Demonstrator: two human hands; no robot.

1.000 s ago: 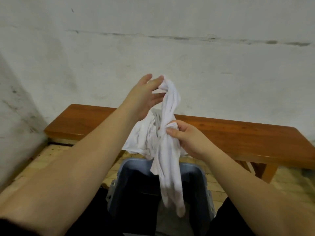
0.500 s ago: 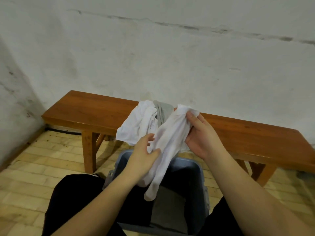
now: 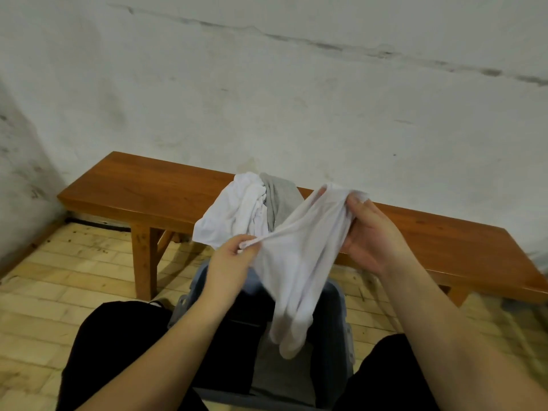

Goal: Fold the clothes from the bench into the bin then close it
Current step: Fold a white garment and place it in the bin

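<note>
A thin white garment (image 3: 299, 262) hangs stretched between both hands above the open blue-grey bin (image 3: 341, 327). My left hand (image 3: 231, 262) pinches its lower left edge. My right hand (image 3: 373, 235) grips its upper end, higher and to the right. The garment's loose end dangles into the bin's mouth. Behind it, on the wooden bench (image 3: 148, 191), lies a small pile: a crumpled white cloth (image 3: 234, 215) and a grey cloth (image 3: 280, 200) beside it.
The bin stands on the pale wooden floor (image 3: 59, 283) between my knees in black trousers (image 3: 118, 351). A stained white wall (image 3: 267, 99) backs the bench, with a corner at the left. The bench's left leg (image 3: 143, 262) stands near the bin.
My left hand came down from above the garment and now pinches its lower edge. My right hand moved right, and the cloth is spread wider between the two hands.
</note>
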